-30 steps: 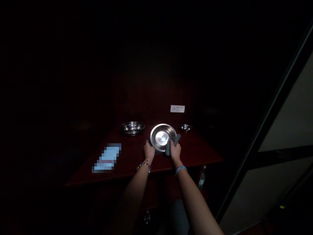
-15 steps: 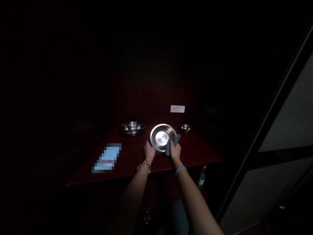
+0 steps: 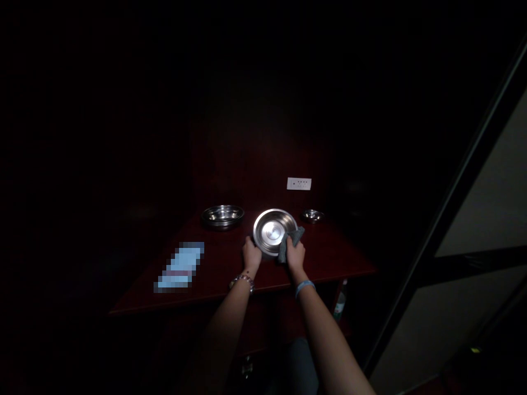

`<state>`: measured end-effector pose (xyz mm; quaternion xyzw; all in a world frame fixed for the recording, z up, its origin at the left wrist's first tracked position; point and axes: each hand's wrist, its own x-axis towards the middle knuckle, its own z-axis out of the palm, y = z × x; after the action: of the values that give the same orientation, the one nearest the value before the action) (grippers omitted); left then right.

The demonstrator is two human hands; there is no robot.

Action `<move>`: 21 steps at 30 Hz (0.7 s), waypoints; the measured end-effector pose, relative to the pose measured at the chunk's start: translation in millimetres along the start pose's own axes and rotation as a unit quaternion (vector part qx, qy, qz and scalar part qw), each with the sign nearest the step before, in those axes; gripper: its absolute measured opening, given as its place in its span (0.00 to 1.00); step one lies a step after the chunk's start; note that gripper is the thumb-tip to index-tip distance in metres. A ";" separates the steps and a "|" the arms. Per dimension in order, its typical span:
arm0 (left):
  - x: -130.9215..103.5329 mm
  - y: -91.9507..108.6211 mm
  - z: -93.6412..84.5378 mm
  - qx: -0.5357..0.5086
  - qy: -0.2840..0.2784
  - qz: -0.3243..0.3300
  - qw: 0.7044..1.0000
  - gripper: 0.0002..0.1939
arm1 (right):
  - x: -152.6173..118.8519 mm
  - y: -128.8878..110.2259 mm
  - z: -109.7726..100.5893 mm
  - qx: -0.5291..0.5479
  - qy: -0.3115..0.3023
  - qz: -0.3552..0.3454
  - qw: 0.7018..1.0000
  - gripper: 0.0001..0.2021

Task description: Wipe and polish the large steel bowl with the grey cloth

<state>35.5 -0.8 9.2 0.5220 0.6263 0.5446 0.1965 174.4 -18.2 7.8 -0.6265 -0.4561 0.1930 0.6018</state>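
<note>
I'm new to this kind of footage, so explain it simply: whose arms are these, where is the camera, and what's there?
There's no machine here: these are a person's bare hands, seen from a camera worn on the head. The left hand holds a tilted metal bowl by its edge; the right hand holds a grey cloth against its other side. On the dark red table are another bowl, perhaps stacked, a small dish, and a pixelated pale-blue item.
</note>
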 end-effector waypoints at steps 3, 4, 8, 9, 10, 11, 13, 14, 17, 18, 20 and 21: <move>2.7 -3.2 1.2 0.001 0.003 0.003 1.000 0.12 | 0.8 1.0 0.4 -0.004 -0.003 0.000 1.000 0.17; 3.4 -3.9 1.5 0.002 0.006 0.004 1.000 0.12 | 1.0 1.2 0.5 -0.006 -0.002 0.001 1.000 0.17; 4.9 -5.6 2.6 0.004 0.016 0.006 1.000 0.11 | 1.5 1.4 0.4 0.003 -0.003 0.006 1.000 0.18; 5.0 -5.7 2.9 0.005 0.015 0.007 1.000 0.11 | 1.6 1.6 0.3 0.006 -0.004 0.006 1.000 0.18; 4.9 -5.8 3.1 0.007 0.014 0.007 1.000 0.11 | 1.8 1.7 0.2 0.009 -0.005 0.006 1.000 0.19; 4.7 -5.8 3.3 0.009 0.013 0.006 1.000 0.11 | 1.9 2.0 0.1 0.010 -0.005 0.004 1.000 0.19; 4.4 -5.8 3.7 0.014 0.015 0.004 1.000 0.11 | 2.4 2.4 -0.1 0.006 -0.001 0.005 1.000 0.19; 4.3 -5.7 3.8 0.017 0.017 0.003 1.000 0.11 | 2.5 2.6 -0.1 0.001 0.001 0.005 1.000 0.19; 4.3 -5.4 4.1 0.021 0.019 0.003 1.000 0.12 | 2.4 2.1 -0.3 -0.009 0.003 0.002 1.000 0.19; 4.4 -5.2 4.2 0.022 0.018 0.002 1.000 0.12 | 2.1 1.8 -0.4 -0.010 0.001 -0.002 1.000 0.19; 4.5 -4.7 4.3 0.024 0.016 0.000 1.000 0.12 | 1.6 0.9 -0.6 -0.013 0.001 -0.008 1.000 0.18; 4.4 -4.4 4.3 0.025 0.015 -0.001 1.000 0.12 | 1.4 0.5 -0.7 -0.015 0.001 -0.009 1.000 0.18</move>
<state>35.3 5.8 5.3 0.5178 0.6434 0.5363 0.1741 175.8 -17.4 7.9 -0.6319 -0.4639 0.1800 0.5943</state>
